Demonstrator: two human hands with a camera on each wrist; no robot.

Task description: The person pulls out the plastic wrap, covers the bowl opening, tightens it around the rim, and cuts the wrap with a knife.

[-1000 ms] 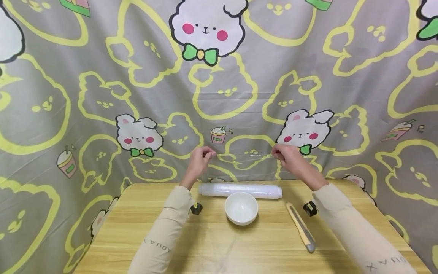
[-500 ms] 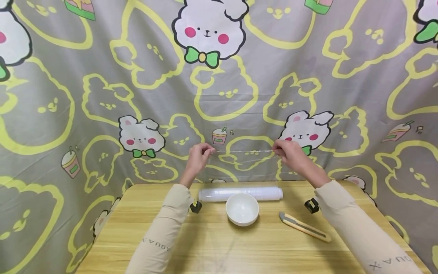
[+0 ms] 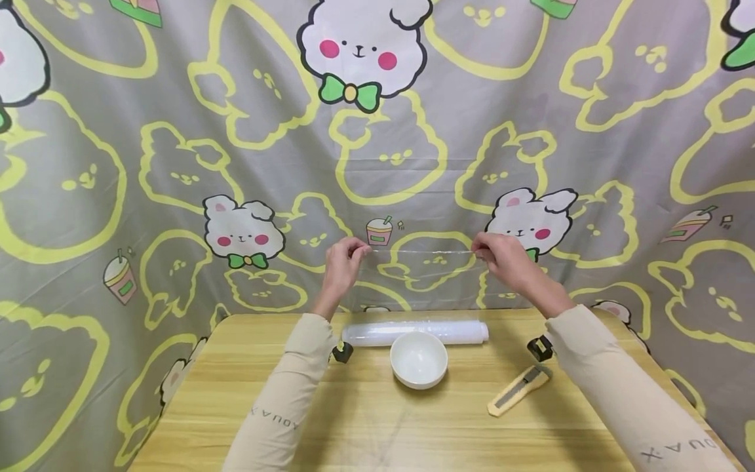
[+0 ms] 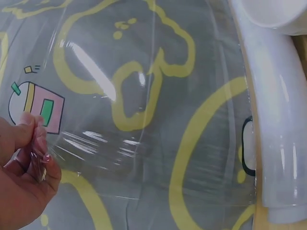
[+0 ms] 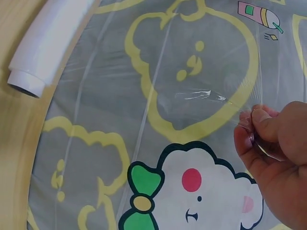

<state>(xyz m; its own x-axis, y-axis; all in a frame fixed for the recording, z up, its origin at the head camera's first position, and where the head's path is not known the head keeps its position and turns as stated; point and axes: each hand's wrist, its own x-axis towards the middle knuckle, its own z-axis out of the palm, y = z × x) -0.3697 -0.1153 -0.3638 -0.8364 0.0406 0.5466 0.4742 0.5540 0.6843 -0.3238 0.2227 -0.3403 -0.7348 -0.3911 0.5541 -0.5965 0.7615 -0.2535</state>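
A clear sheet of plastic wrap point(image 3: 421, 252) is stretched between the two hands, above the far edge of the table. My left hand point(image 3: 343, 267) pinches one corner of it between thumb and fingers; the gathered film shows in the left wrist view. The opposite corner is pinched by my right hand point(image 3: 504, 261). Below the film, a white roll of plastic wrap point(image 3: 366, 333) lies across the back of the table. In front of the roll stands a white bowl point(image 3: 419, 360), which hides part of it. The roll's end point(image 5: 26, 84) shows in the right wrist view.
A yellow and grey utility knife point(image 3: 519, 391) lies on the wooden table point(image 3: 413, 432), right of the bowl. A small black object point(image 3: 342, 352) shows by the left sleeve, another black object point(image 3: 540, 348) by the right sleeve. A patterned curtain point(image 3: 401, 151) hangs behind.
Both hands have risen a little with the film, which stays taut between them. The utility knife has turned on the table and points a different way in each frame.
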